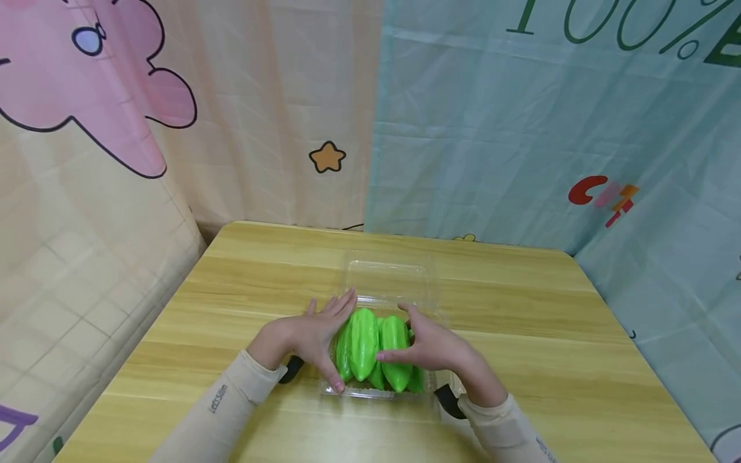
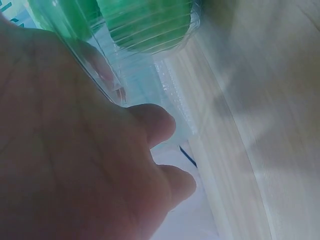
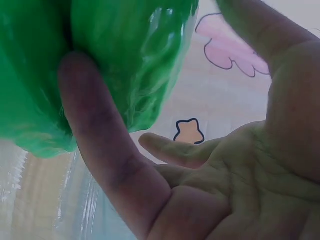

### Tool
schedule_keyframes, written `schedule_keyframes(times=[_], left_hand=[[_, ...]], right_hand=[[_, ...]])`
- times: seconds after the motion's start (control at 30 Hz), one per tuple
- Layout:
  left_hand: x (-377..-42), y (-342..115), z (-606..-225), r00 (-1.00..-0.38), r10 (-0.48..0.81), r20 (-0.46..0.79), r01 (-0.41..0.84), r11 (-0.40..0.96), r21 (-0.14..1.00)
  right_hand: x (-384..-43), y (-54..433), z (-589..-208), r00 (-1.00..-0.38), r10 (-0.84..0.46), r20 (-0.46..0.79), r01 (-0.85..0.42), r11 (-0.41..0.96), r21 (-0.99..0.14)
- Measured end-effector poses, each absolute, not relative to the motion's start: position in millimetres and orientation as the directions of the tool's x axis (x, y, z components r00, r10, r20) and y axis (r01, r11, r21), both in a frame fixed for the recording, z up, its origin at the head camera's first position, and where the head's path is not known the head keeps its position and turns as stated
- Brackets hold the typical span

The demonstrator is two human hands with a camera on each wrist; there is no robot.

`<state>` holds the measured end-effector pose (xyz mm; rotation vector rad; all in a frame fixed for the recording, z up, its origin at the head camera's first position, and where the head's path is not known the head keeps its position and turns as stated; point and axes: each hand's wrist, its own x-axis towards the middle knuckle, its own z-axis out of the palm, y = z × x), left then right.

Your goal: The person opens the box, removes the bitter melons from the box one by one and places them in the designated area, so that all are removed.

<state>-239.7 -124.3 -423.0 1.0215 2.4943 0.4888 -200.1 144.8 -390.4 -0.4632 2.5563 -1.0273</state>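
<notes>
Several bright green, ridged fruits [image 1: 364, 344] with pointed ends, glossy like plastic, lie side by side in a clear plastic clamshell box [image 1: 370, 393]. My left hand [image 1: 318, 334] spans the box's left side with spread fingers, its thumb at the front rim; in the left wrist view the palm side lies along the box wall [image 2: 107, 75]. My right hand [image 1: 437, 347] grips the rightmost upper fruit [image 1: 396, 370]. In the right wrist view the thumb [image 3: 100, 120] presses into the groove between two fruits, while the index finger [image 3: 265, 30] reaches along the other side.
The box's transparent lid [image 1: 390, 276] lies folded back behind it on the wooden table [image 1: 278, 257]. Printed curtains [image 1: 278, 116] hang behind and beside the table. Black wrist mounts [image 1: 450, 402] sit near both cuffs, the right one beside the box's front corner.
</notes>
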Motion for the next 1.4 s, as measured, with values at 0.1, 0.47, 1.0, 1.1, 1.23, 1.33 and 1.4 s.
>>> schedule_keyframes(times=[0.1,0.47,1.0,1.1,1.23,1.33,1.4], left_hand=[[-240,-125,-422,-0.653,0.722,-0.228,0.584,0.672,0.454],[-239,-125,-423,-0.653,0.721,-0.231,0.583,0.674,0.454],[-239,-124,-423,-0.651,0.724,-0.229,0.587,0.671,0.452],[-239,-124,-424,-0.651,0.725,-0.225,0.591,0.671,0.449],[-239,-124,-424,-0.651,0.725,-0.225,0.594,0.671,0.445],[-239,-124,-424,-0.65,0.725,-0.226,0.595,0.671,0.443],[-240,-124,-425,-0.65,0.725,-0.227,0.595,0.671,0.442]], right_hand=[[-202,146,-390,-0.877,-0.442,-0.188,-0.167,0.647,-0.744],[-204,155,-387,-0.841,-0.503,-0.198,-0.148,0.568,-0.81],[-214,211,-362,-0.921,-0.367,-0.127,-0.091,0.521,-0.849],[-217,227,-360,-0.947,-0.3,-0.116,-0.068,0.538,-0.84],[-222,248,-360,-0.961,-0.249,-0.118,-0.036,0.537,-0.843],[-224,261,-362,-0.967,-0.214,-0.14,-0.001,0.551,-0.834],[-226,267,-365,-0.968,-0.196,-0.159,0.02,0.568,-0.823]])
